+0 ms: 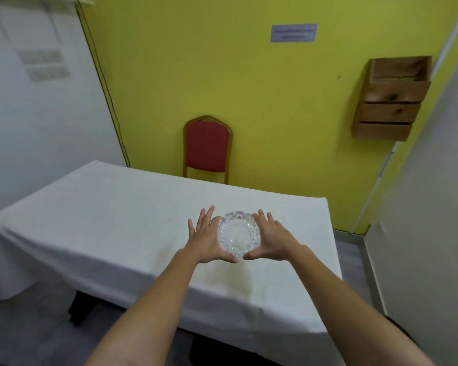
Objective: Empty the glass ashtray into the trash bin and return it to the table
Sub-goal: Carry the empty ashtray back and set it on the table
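A clear cut-glass ashtray (238,233) sits low over the white tablecloth of the table (117,220), near its right end. Nothing shows inside it. My left hand (206,237) cups its left side and my right hand (270,239) cups its right side. Both palms lie against the rim and both thumbs curl around the near edge, almost meeting. The fingers of both hands are stretched out and spread. I cannot tell whether the ashtray rests on the cloth or hangs just above it. No trash bin is in view.
A red padded chair (207,146) stands behind the table against the yellow wall. A wooden box shelf (389,107) hangs on that wall at the right. The cloth has a yellowish stain (238,278) near the front edge. Grey floor lies to the right of the table.
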A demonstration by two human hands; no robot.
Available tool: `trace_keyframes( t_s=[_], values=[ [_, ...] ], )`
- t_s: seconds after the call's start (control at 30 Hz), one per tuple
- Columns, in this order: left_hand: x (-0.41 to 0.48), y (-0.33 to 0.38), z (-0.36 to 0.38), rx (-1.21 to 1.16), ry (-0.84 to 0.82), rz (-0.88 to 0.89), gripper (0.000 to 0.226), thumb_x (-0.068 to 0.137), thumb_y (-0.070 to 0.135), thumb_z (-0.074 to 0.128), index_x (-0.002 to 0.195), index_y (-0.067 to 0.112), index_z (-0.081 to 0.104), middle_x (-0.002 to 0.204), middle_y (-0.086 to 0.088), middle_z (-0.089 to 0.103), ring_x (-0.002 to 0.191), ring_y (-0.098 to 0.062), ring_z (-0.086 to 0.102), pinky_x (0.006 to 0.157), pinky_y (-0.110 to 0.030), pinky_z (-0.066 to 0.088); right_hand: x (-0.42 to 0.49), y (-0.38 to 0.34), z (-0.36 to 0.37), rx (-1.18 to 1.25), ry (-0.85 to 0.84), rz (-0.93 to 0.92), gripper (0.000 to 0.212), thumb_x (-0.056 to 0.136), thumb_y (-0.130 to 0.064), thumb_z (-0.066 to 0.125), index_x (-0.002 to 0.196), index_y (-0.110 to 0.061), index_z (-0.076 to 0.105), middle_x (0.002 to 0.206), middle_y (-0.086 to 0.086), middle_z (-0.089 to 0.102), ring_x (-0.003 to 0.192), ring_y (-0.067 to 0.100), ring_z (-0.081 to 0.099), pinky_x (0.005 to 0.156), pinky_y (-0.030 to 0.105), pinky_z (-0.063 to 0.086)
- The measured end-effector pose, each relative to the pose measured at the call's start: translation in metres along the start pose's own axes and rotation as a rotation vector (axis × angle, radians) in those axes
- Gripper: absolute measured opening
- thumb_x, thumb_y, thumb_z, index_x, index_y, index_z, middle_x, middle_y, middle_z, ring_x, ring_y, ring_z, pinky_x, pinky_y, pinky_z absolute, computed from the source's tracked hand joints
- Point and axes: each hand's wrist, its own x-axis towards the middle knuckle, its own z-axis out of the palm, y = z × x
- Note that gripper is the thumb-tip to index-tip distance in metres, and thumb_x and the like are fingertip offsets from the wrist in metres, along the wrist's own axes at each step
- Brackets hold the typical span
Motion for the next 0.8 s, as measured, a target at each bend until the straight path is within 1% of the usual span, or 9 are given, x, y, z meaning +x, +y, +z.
trace_keyframes(
  t_s=[0.2, 0.33, 0.43, 0.5, 0.6, 0.7, 0.73, 0.8],
  values=[
    [-0.011, -0.072, -0.013, 0.039, -0.029, -0.071, 0.126, 0.057, 0.072, 0.074, 0.152, 0.017, 0.012, 0.162, -0.003, -0.015, 0.148, -0.025, -0.021, 0.116, -0.057, -0.012, 0.039, -0.056, 0.031, 0.061, -0.061, -0.06, 0.115, 0.063, -0.057, 0.079, 0.149, -0.015, 0.015, 0.162, 0.01, 0.01, 0.148, 0.031, 0.01, 0.118, 0.046, 0.022],
    [-0.011, -0.107, -0.011, 0.038, -0.046, -0.126, 0.128, 0.057, 0.073, 0.073, 0.153, 0.017, 0.01, 0.162, -0.003, -0.016, 0.149, -0.025, -0.021, 0.116, -0.057, -0.012, 0.067, -0.077, 0.05, 0.065, -0.115, -0.106, 0.117, 0.064, -0.056, 0.08, 0.15, -0.014, 0.012, 0.162, 0.01, 0.008, 0.149, 0.03, 0.01, 0.118, 0.046, 0.022],
    [-0.003, -0.132, -0.011, 0.019, -0.077, -0.162, 0.129, 0.057, 0.072, 0.074, 0.153, 0.015, 0.01, 0.162, -0.003, -0.016, 0.149, -0.025, -0.021, 0.117, -0.057, -0.011, 0.092, -0.089, 0.064, 0.079, -0.139, -0.133, 0.115, 0.064, -0.054, 0.08, 0.149, -0.015, 0.013, 0.162, 0.009, 0.01, 0.147, 0.03, 0.016, 0.117, 0.045, 0.025],
    [0.008, -0.149, -0.011, 0.027, -0.091, -0.168, 0.128, 0.057, 0.072, 0.074, 0.152, 0.015, 0.011, 0.163, -0.004, -0.015, 0.149, -0.025, -0.02, 0.118, -0.058, -0.01, 0.111, -0.095, 0.072, 0.104, -0.146, -0.143, 0.113, 0.064, -0.051, 0.081, 0.148, -0.014, 0.016, 0.16, 0.009, 0.014, 0.144, 0.03, 0.022, 0.115, 0.044, 0.027],
    [0.035, -0.176, -0.012, 0.029, -0.129, -0.17, 0.128, 0.058, 0.071, 0.075, 0.153, 0.015, 0.01, 0.163, -0.003, -0.013, 0.149, -0.025, -0.019, 0.118, -0.058, -0.01, 0.145, -0.099, 0.085, 0.159, -0.157, -0.145, 0.112, 0.065, -0.048, 0.082, 0.148, -0.013, 0.016, 0.159, 0.009, 0.018, 0.143, 0.028, 0.023, 0.116, 0.044, 0.028],
    [0.067, -0.198, -0.011, 0.03, -0.183, -0.154, 0.125, 0.059, 0.069, 0.075, 0.152, 0.015, 0.011, 0.163, -0.002, -0.013, 0.149, -0.024, -0.018, 0.118, -0.057, -0.01, 0.18, -0.095, 0.099, 0.209, -0.165, -0.106, 0.115, 0.063, -0.049, 0.083, 0.148, -0.011, 0.014, 0.154, 0.01, 0.025, 0.14, 0.028, 0.029, 0.116, 0.042, 0.027],
    [0.079, -0.206, -0.011, 0.037, -0.194, -0.146, 0.125, 0.06, 0.069, 0.075, 0.152, 0.015, 0.011, 0.163, -0.001, -0.013, 0.149, -0.023, -0.018, 0.118, -0.056, -0.01, 0.192, -0.093, 0.104, 0.222, -0.161, -0.092, 0.116, 0.062, -0.05, 0.083, 0.147, -0.011, 0.014, 0.153, 0.01, 0.027, 0.139, 0.028, 0.03, 0.116, 0.041, 0.026],
    [0.1, -0.22, -0.01, 0.047, -0.196, -0.135, 0.124, 0.06, 0.07, 0.074, 0.152, 0.016, 0.012, 0.163, -0.001, -0.011, 0.149, -0.023, -0.018, 0.119, -0.056, -0.009, 0.213, -0.092, 0.111, 0.239, -0.162, -0.076, 0.122, 0.061, -0.053, 0.081, 0.149, -0.01, 0.008, 0.156, 0.008, 0.023, 0.143, 0.026, 0.025, 0.119, 0.042, 0.019]
  ],
)
